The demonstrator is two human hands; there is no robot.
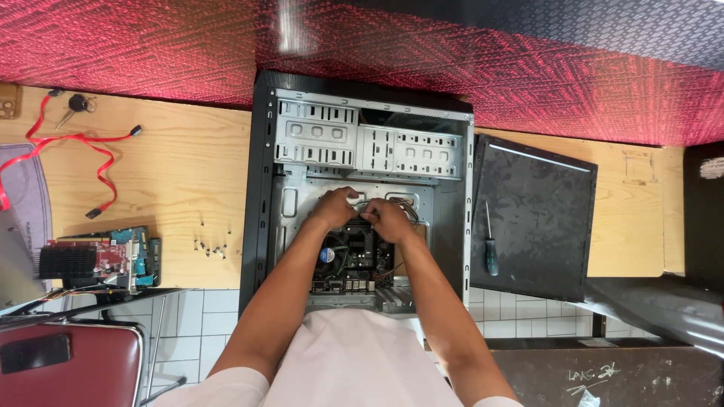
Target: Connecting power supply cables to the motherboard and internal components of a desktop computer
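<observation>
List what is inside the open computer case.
Inside the computer case: motherboard with cooler fan, empty drive bays, cables. Left hand and right hand hide what they grip.

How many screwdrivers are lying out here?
1. A single screwdriver with a dark handle lies on the black side panel, right of the open computer case. Others could be hidden inside the case or under the arms.

The open computer case (pixel 362 188), a black-framed tower with its side off, lies flat on the wooden worktop (pixel 188 173), its grey drive bays (pixel 369 143) at the far end and its motherboard (pixel 353 260) exposed below, with a cable bundle (pixel 403 207) just above the board.
</observation>
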